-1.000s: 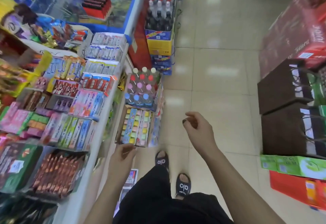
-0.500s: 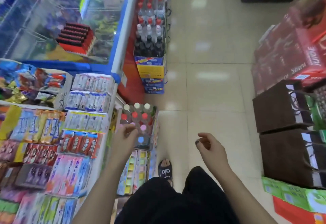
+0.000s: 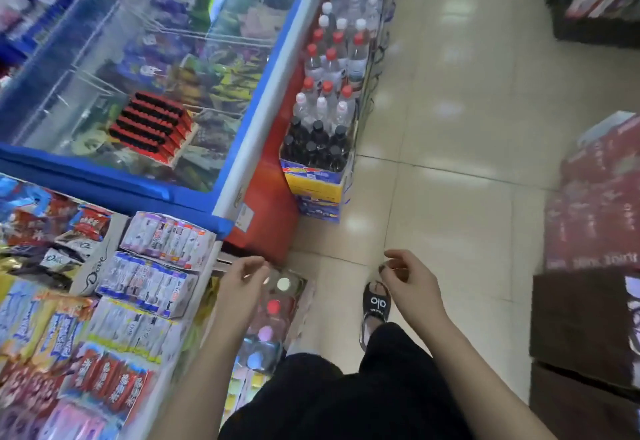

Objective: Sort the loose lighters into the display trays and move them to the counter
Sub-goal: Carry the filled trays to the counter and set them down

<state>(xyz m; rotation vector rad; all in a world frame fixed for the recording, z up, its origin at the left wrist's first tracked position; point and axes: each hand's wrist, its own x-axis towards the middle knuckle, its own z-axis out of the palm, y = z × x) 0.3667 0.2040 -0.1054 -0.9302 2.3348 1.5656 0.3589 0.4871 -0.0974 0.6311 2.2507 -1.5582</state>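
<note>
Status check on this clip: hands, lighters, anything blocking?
Left hand and right hand loosely curled, no grip on anything. Lighter tray sits on the freezer lid, untouched. Aisle floor ahead open.

head view | worn on the person's head; looks forward and steeply down an aisle | near: both forearms at the bottom edge; glass-topped freezer upper left; tiled floor ahead | single view; nothing shared

Red tray of black-topped lighters on the glass-lidded freezer
</note>
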